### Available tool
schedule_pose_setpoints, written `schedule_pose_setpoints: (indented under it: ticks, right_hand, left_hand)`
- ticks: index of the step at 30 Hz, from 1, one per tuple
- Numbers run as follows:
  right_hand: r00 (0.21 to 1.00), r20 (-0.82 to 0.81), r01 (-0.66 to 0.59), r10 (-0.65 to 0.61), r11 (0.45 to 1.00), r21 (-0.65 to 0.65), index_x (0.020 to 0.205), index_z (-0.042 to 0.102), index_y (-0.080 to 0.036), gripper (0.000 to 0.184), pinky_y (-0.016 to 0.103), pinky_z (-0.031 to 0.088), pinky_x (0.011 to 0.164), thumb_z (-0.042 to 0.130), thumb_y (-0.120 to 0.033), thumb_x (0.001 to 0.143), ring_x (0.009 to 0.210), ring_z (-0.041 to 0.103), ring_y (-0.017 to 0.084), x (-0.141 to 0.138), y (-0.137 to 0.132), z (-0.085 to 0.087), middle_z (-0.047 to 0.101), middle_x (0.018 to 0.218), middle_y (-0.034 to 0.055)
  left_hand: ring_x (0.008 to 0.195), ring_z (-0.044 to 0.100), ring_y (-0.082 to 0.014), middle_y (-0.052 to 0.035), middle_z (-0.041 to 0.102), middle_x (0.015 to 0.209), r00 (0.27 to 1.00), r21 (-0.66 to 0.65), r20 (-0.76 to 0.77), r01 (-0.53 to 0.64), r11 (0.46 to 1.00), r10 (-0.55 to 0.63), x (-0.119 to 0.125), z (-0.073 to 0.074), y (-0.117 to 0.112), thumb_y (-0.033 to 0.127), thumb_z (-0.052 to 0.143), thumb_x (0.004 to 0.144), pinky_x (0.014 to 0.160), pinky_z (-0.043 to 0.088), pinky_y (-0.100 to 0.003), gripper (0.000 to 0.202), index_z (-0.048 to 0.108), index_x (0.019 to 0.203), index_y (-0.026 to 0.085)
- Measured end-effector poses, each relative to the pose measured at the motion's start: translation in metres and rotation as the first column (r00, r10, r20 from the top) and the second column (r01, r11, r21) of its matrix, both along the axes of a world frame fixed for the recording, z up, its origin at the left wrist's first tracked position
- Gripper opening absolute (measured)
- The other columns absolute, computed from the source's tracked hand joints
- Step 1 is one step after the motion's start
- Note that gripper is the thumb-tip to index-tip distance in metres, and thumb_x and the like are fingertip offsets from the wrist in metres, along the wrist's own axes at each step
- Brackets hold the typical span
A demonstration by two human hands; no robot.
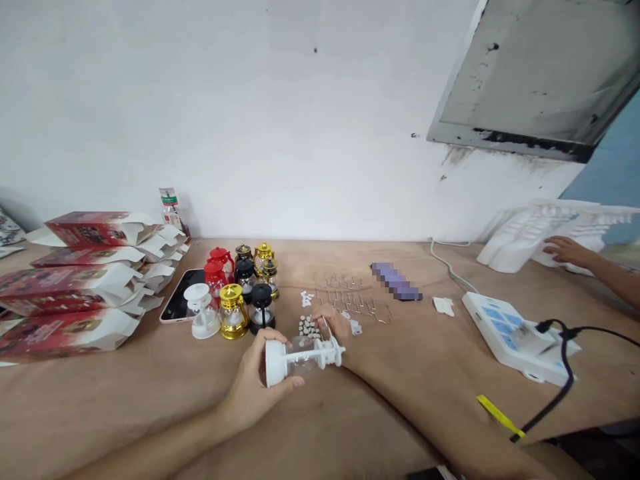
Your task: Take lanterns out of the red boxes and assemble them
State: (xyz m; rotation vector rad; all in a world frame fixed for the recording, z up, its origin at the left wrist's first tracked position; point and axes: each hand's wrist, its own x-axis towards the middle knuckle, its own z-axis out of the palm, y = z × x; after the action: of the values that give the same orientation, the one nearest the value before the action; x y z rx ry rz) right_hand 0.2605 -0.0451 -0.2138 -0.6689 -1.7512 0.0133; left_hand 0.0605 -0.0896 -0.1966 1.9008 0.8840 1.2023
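My left hand [250, 387] is wrapped round the white base of a small toy lantern [276, 363], which lies sideways with its top towards the right. The lantern has a clear middle and white side posts. At its top end, my right hand [339, 327] pinches a thin wire handle [327, 328]; some fingertips are hidden. Beyond the hands lie small round white pieces [306, 325], small white plastic parts [307, 299] and rows of bent wire handles [345, 293]. Left of them stand several small lanterns [233, 313] in white, red, gold and black.
Red printed boxes [65, 287] are stacked at left, beside a phone [180, 300]. A pixelated purple object [397, 281] lies at centre right. A white power strip [500, 327] with black cables sits at right. Another person's hand [570, 252] touches white foam trays [520, 237].
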Motion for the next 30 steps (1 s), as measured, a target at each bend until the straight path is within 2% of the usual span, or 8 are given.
schedule_pose_setpoints:
  ticks: [7, 11, 14, 16, 18, 21, 24, 30]
  right_hand:
    - [0.998, -0.031, 0.055, -0.052, 0.995, 0.087, 0.085, 0.051, -0.024, 0.019, 0.024, 0.042, 0.050, 0.033, -0.024, 0.092, 0.053, 0.054, 0.012, 0.000, -0.012, 0.008, 0.059, 0.066, -0.0005]
    - [0.974, -0.175, 0.111, -0.146, 0.975, -0.194, 0.078, 0.053, -0.022, 0.022, 0.022, 0.042, 0.048, 0.040, -0.034, 0.091, 0.048, 0.052, 0.010, 0.014, -0.003, 0.026, 0.055, 0.056, -0.0037]
    - [0.862, -0.304, 0.283, -0.406, 0.882, -0.376, 0.076, 0.055, -0.019, 0.028, 0.024, 0.046, 0.056, 0.045, -0.044, 0.085, 0.056, 0.056, 0.012, 0.050, 0.021, 0.038, 0.062, 0.066, 0.0003]
    - [0.744, -0.217, 0.472, -0.632, 0.727, -0.499, 0.078, 0.059, -0.017, 0.034, 0.026, 0.047, 0.060, 0.045, -0.047, 0.082, 0.061, 0.058, 0.014, 0.081, 0.037, 0.041, 0.067, 0.076, 0.0047]
    - [0.683, -0.169, 0.544, -0.710, 0.650, -0.530, 0.079, 0.062, -0.014, 0.036, 0.030, 0.047, 0.062, 0.046, -0.046, 0.080, 0.067, 0.061, 0.018, 0.110, 0.047, 0.038, 0.069, 0.079, 0.0099]
    - [0.646, -0.059, 0.620, -0.761, 0.568, -0.542, 0.072, 0.066, -0.014, 0.029, 0.033, 0.045, 0.067, 0.054, -0.041, 0.074, 0.069, 0.062, 0.022, 0.136, 0.053, 0.027, 0.069, 0.074, 0.0105]
    - [0.635, 0.082, 0.683, -0.768, 0.508, -0.524, 0.067, 0.068, -0.018, 0.017, 0.033, 0.043, 0.069, 0.058, -0.030, 0.071, 0.070, 0.062, 0.023, 0.144, 0.054, 0.017, 0.069, 0.068, 0.0081]
    - [0.647, 0.311, 0.744, -0.696, 0.489, -0.455, 0.066, 0.068, -0.020, 0.010, 0.029, 0.042, 0.066, 0.060, -0.019, 0.071, 0.070, 0.062, 0.020, 0.140, 0.056, 0.010, 0.070, 0.073, 0.0058]
  left_hand:
    - [0.078, 0.056, -0.0169, -0.0045, 0.054, 0.094, 0.988, 0.124, 0.124, -0.104, 0.987, 0.088, -0.001, -0.005, 0.003, 0.036, 0.064, 0.076, 0.066, 0.047, -0.029, 0.035, 0.043, 0.100, 0.021]
    - [0.085, 0.056, -0.0172, -0.0046, 0.052, 0.094, 0.990, 0.321, 0.140, -0.047, 0.946, 0.002, -0.001, 0.001, 0.001, 0.032, 0.064, 0.077, 0.071, 0.048, -0.029, 0.036, 0.042, 0.103, 0.023]
    - [0.084, 0.056, -0.0163, -0.0045, 0.051, 0.094, 0.997, 0.430, 0.056, 0.026, 0.902, -0.056, 0.000, 0.005, -0.002, 0.028, 0.066, 0.075, 0.071, 0.049, -0.027, 0.037, 0.044, 0.104, 0.022]
    - [0.081, 0.055, -0.0152, -0.0039, 0.050, 0.092, 0.998, 0.490, -0.022, 0.067, 0.869, -0.065, 0.000, 0.005, -0.003, 0.024, 0.069, 0.073, 0.068, 0.048, -0.025, 0.038, 0.046, 0.103, 0.021]
    - [0.078, 0.054, -0.0144, -0.0035, 0.049, 0.090, 0.997, 0.527, -0.056, 0.081, 0.846, -0.061, 0.000, 0.003, -0.004, 0.020, 0.068, 0.071, 0.065, 0.048, -0.024, 0.040, 0.046, 0.104, 0.020]
    - [0.079, 0.054, -0.0153, -0.0037, 0.049, 0.090, 1.000, 0.571, -0.006, 0.023, 0.821, -0.025, -0.002, -0.001, -0.003, 0.014, 0.063, 0.070, 0.063, 0.048, -0.024, 0.045, 0.043, 0.109, 0.019]
    - [0.077, 0.055, -0.0148, -0.0039, 0.048, 0.092, 0.999, 0.641, 0.020, -0.038, 0.767, 0.033, -0.004, -0.003, -0.002, 0.011, 0.060, 0.069, 0.062, 0.048, -0.024, 0.045, 0.041, 0.110, 0.018]
    - [0.067, 0.048, -0.0148, -0.0028, 0.048, 0.081, 0.971, 0.789, -0.032, -0.121, 0.603, 0.238, -0.006, -0.006, -0.007, 0.015, 0.055, 0.074, 0.057, 0.037, -0.027, 0.024, 0.052, 0.097, 0.017]
